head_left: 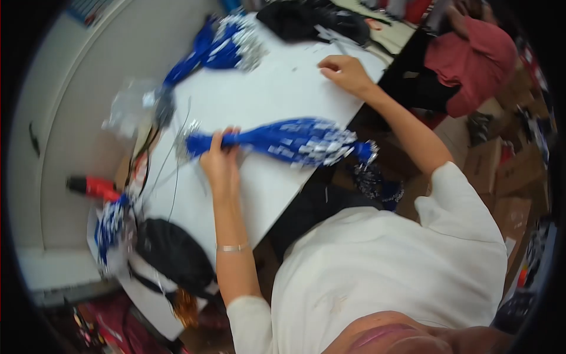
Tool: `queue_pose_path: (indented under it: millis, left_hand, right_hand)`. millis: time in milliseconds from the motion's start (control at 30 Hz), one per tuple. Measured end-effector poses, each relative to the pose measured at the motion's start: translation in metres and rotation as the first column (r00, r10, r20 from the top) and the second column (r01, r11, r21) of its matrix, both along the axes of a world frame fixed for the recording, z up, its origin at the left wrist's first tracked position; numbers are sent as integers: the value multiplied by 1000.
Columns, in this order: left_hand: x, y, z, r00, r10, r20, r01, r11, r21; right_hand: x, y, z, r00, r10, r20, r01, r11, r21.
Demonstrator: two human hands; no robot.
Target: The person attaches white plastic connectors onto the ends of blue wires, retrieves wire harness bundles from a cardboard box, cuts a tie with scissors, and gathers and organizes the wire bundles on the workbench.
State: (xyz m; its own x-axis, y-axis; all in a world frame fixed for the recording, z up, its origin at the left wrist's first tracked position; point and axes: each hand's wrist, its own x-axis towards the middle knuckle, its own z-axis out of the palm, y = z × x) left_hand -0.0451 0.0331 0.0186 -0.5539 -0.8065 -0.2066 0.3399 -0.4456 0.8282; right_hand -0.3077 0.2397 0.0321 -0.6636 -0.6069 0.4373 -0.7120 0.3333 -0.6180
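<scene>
My left hand (221, 156) is wrapped around the gathered neck of a blue and silver tinsel pom-pom (295, 141). Its short silver-tipped end sticks out left of my fist, while the long strands stretch right across the white table (259, 194) to its edge. More blue and silver tinsel (377, 184) hangs just beyond that edge. Over the far right part of the table, my right hand (346, 74) is apart from the pom-pom with its fingers curled closed. Whether anything small is inside those fingers is hidden.
Another blue and silver tinsel bundle (227, 44) lies at the back, near black bags (318, 20). On the left are clear plastic (132, 109), a red and black tool (97, 187), loose wires and a black pouch (174, 251). A person in a pink top (471, 62) and cardboard boxes (480, 165) are at right.
</scene>
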Motion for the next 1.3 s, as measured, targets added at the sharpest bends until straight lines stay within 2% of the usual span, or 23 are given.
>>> queue_pose_path:
  millis: [33,133,200,233,267,300,367,400,467,600,667,700,733,767,833,900,967,1033,1067,1200,1233,1300]
  left_hand:
    - [0,-3,-8,1000,-13,20,13,1000,-28]
    - [-7,5,-6,996,14,91,-5,995,-97]
    - [-1,-2,-20,990,59,130,-40,988,-149]
    - [-3,1,-18,983,41,179,-9,984,-179]
    - [-1,-3,-28,983,29,182,2,985,-172]
    - [1,2,-17,977,62,206,-26,985,-172]
    - [4,1,-23,998,27,53,-13,970,-242]
    - [9,5,-18,994,92,64,-74,967,-242]
    - [7,8,-7,1000,29,-5,-29,972,-234]
    - [3,12,-13,994,82,-67,-97,960,-262]
    - [1,13,-13,993,115,-15,-116,965,-237]
    - [0,12,-13,991,126,34,-117,972,-205]
    - [0,11,-14,992,113,62,-102,981,-163]
    - [1,9,-14,991,98,90,-87,989,-119]
    - [-2,9,-20,994,96,55,-90,991,-100]
    - [1,1,-19,996,89,22,-88,994,-71]
    - [3,-3,-9,985,63,162,-59,998,-29]
    - [6,-3,-5,954,10,301,-20,999,33]
    - [5,-2,-10,955,9,296,-26,998,53]
    - [2,-5,-29,961,35,275,21,980,-197]
    - [4,-6,-27,962,36,272,18,981,-195]
    - [5,-7,-21,983,27,181,-10,996,-90]
  right_hand:
    - [-15,0,-2,998,-51,-33,52,998,41]
    - [-74,9,-10,953,-280,-116,266,956,-121]
    - [-107,19,-14,947,-315,-66,314,949,-28]
    - [-113,22,-15,979,-195,-59,189,978,-85]
    - [-117,16,-23,1000,-4,15,7,985,-174]
    - [-96,-2,-7,988,96,125,-83,991,-107]
    - [-45,-39,10,973,157,167,-143,986,-90]
    - [-27,-58,15,953,246,176,-232,968,-96]
    - [-1,-100,19,921,347,179,-333,937,-105]
    - [51,-209,29,680,732,33,-726,679,-104]
    - [91,-277,36,610,792,-31,-793,609,-31]
    - [118,-306,41,569,809,-148,-814,580,38]
    - [148,-331,52,579,807,-118,-793,591,145]
    - [172,-368,46,539,835,-113,-819,551,161]
    - [222,-416,41,512,838,-190,-789,546,282]
    - [260,-453,23,540,808,-236,-714,589,379]
    - [283,-473,4,526,815,-241,-678,573,460]
    - [296,-495,-24,461,797,-390,-678,600,424]
    - [301,-493,-26,454,808,-376,-680,587,440]
    - [309,-497,11,416,885,-208,-456,401,795]
    - [307,-504,13,414,887,-207,-453,398,798]
    - [296,-522,19,409,889,206,-674,143,725]
